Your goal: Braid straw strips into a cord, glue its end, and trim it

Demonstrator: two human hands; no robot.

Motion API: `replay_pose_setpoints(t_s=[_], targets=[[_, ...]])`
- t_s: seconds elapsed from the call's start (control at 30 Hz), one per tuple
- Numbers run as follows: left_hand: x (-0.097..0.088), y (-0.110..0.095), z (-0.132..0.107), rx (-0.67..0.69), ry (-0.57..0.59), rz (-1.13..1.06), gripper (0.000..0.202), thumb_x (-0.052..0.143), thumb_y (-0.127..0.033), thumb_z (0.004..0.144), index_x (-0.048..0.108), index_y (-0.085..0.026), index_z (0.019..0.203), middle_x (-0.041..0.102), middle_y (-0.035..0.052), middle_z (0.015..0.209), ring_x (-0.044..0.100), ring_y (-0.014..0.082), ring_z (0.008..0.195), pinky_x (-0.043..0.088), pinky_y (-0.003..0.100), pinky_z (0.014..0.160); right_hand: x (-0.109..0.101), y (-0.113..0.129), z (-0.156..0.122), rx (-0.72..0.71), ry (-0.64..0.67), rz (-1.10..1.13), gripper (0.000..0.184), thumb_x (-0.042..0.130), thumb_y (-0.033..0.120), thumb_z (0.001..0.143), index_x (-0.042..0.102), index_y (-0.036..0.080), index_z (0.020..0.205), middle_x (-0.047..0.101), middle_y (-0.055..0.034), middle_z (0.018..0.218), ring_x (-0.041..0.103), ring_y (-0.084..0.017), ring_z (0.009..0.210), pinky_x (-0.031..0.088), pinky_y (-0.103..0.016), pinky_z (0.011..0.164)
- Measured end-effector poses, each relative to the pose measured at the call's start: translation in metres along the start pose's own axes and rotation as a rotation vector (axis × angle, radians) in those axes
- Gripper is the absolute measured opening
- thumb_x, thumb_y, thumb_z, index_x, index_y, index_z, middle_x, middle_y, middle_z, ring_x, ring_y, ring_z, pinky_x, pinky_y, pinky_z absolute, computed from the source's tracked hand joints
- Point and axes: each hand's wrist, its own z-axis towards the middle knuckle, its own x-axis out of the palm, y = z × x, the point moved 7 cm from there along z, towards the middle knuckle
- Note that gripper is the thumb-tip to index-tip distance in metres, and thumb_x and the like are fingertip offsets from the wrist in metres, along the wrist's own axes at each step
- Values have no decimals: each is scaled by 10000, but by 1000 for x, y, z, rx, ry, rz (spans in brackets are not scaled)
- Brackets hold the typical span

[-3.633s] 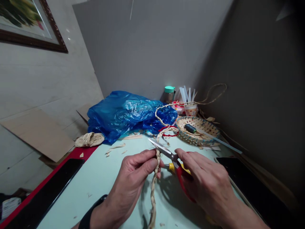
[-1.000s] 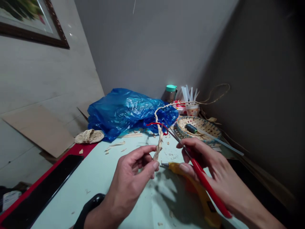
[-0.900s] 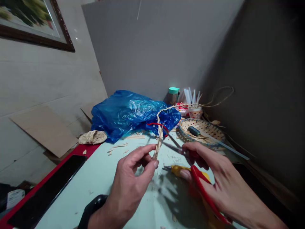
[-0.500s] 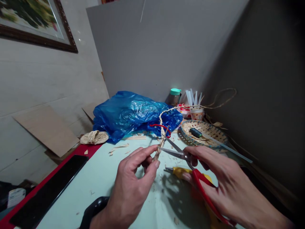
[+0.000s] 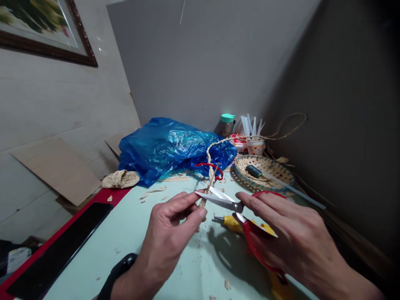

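My left hand pinches the near end of a braided straw cord between thumb and fingers. From there the cord rises, bends right and thins into a loop over the back of the table. My right hand grips red-handled scissors, whose partly spread blades lie across the cord just above my left fingertips. A thin stalk stands out beside the braid where the blades meet it. Behind the cord curls a red cord. Below the scissors lies a yellow-handled tool with a metal tip, partly hidden by my right hand.
A blue plastic bag fills the back left, beside a straw bundle. At the right sit a woven basket with a dark spool and a paper cup of white sticks. A black strip lines the left edge.
The scissors have moved left and turned, so the blades now cross the cord and are closer together. My left hand keeps its pinch. The whole view has shifted slightly.
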Motion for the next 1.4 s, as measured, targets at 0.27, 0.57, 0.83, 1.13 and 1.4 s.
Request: replay_pose_setpoints(t_s=[0.27,0.57,0.83,1.13,1.4], targets=[[-1,6,-1,-67,-66,-73,229,713,-230,769,794,-205,982,581,-5,682,505,86,593,404,200,550,6,-1,-5,-2,-15,-78,262,532,150,900,585,133,1157,673,-53,787,613,-155,578,433,-275,478],[-1,11,2,-132,-70,-103,296,744,-262,750,778,-185,1034,601,-5,681,509,82,568,409,208,544,12,-2,-10,27,-7,-75,234,529,153,921,598,146,1145,680,-41,805,618,-142,616,431,-267,537],[-1,14,4,-123,-41,-55,298,732,-279,769,763,-164,1042,648,11,719,546,99,585,447,224,572,16,-6,-5,105,69,0,237,465,110,890,651,146,1033,689,-51,728,625,-155,570,434,-246,492],[17,11,3,-128,105,-65,305,561,-263,899,589,-126,1170,654,12,729,535,98,568,456,224,569,21,-34,-9,594,48,442,101,560,255,868,640,199,893,628,19,635,558,-127,523,419,-213,486],[17,14,0,-138,161,72,203,538,-350,909,553,-191,1033,556,-38,670,358,64,471,272,188,424,53,-25,-15,914,184,975,363,636,442,814,641,157,1040,671,-12,621,617,-167,521,491,-251,480]])
